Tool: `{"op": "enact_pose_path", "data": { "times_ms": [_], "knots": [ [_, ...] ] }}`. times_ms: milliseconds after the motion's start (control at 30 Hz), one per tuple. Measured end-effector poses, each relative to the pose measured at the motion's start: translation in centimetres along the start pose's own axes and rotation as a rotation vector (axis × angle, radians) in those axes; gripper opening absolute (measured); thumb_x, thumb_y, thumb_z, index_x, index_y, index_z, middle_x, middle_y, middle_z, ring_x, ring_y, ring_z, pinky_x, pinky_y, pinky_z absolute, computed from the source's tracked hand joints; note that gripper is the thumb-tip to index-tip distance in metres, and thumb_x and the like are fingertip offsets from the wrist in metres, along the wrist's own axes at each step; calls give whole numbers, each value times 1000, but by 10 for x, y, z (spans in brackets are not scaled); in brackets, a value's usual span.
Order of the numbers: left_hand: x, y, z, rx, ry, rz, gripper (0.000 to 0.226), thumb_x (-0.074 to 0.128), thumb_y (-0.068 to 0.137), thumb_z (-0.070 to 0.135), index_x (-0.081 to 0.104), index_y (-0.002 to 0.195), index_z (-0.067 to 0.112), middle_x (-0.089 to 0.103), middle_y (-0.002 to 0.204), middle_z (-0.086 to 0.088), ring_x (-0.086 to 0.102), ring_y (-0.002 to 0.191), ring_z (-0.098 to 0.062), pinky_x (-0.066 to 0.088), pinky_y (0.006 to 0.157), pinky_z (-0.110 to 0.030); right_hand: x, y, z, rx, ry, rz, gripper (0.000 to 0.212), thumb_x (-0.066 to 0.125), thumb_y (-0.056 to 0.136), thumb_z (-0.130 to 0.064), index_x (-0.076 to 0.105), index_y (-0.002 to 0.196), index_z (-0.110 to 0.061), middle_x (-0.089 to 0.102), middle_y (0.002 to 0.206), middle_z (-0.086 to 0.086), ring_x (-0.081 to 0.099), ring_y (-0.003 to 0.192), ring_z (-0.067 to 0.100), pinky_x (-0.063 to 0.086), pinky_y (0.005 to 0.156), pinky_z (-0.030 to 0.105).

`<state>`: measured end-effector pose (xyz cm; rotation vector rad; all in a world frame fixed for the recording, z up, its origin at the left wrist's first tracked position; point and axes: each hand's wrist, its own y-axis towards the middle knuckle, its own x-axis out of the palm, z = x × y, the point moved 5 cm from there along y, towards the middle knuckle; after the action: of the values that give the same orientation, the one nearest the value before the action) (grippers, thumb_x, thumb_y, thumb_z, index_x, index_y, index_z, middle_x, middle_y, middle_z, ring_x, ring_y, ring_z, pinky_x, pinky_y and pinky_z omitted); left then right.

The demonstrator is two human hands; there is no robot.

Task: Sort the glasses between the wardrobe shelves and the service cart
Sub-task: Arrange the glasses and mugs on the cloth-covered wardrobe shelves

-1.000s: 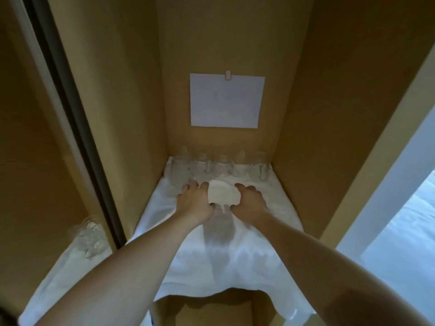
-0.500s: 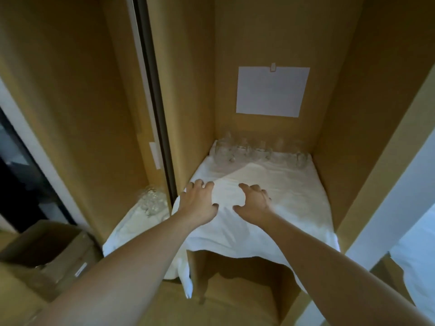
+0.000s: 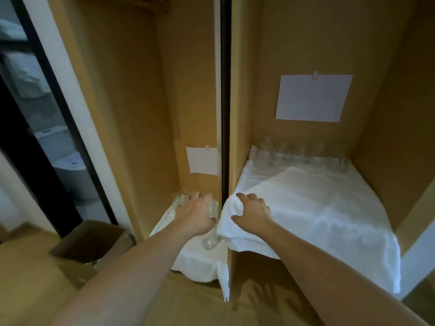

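Glasses stood in two places: a row [image 3: 299, 156] along the back of the right wardrobe shelf [image 3: 329, 208], far beyond the fingertips, and a cluster [image 3: 181, 196] on the lower left shelf. White cloths [image 3: 306, 215] covered both shelves. Right hand [image 3: 253, 214] rested on the cloth's near corner, fingers loosely curled, clasping nothing. Left hand [image 3: 195, 214] gripped a clear stemmed glass [image 3: 211, 222], bowl at the fingers, foot hanging below the palm. Dragging the bunched cloth could topple the back row.
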<state>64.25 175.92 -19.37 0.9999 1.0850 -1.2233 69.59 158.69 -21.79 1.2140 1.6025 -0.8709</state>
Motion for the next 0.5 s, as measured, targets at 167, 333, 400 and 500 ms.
{"op": "enact_pose_path", "data": {
  "times_ms": [167, 333, 400, 500],
  "knots": [
    [-20, -19, -95, -36, -47, 28, 76, 65, 88, 51, 29, 151, 31, 37, 151, -6, 38, 134, -36, 43, 103, -48, 35, -3, -90, -31, 19, 0, 73, 64, 86, -47, 34, 151, -34, 46, 146, 1, 46, 128, 31, 45, 99, 43],
    [-25, -32, -171, -55, -42, 24, 80, 64, 87, 55, 24, 152, 32, 37, 153, -5, 40, 135, -35, 44, 103, -47, 62, -5, -165, -43, 30, 14, 77, 64, 84, -49, 33, 153, -36, 44, 151, 1, 44, 132, 33, 41, 107, 47],
    [-23, -34, -196, -57, -41, 17, 81, 64, 86, 56, 23, 152, 33, 37, 153, -4, 40, 134, -34, 44, 100, -46, 72, -6, -186, -39, 24, 13, 78, 63, 85, -49, 30, 154, -38, 45, 151, 3, 44, 134, 34, 40, 109, 49],
    [-15, -34, -227, -68, -37, 6, 82, 64, 86, 56, 21, 152, 35, 38, 153, -2, 40, 135, -33, 45, 98, -45, 88, -8, -210, -30, 8, -17, 79, 62, 87, -48, 25, 156, -38, 42, 155, 3, 41, 138, 36, 38, 111, 49]
  ]
}}
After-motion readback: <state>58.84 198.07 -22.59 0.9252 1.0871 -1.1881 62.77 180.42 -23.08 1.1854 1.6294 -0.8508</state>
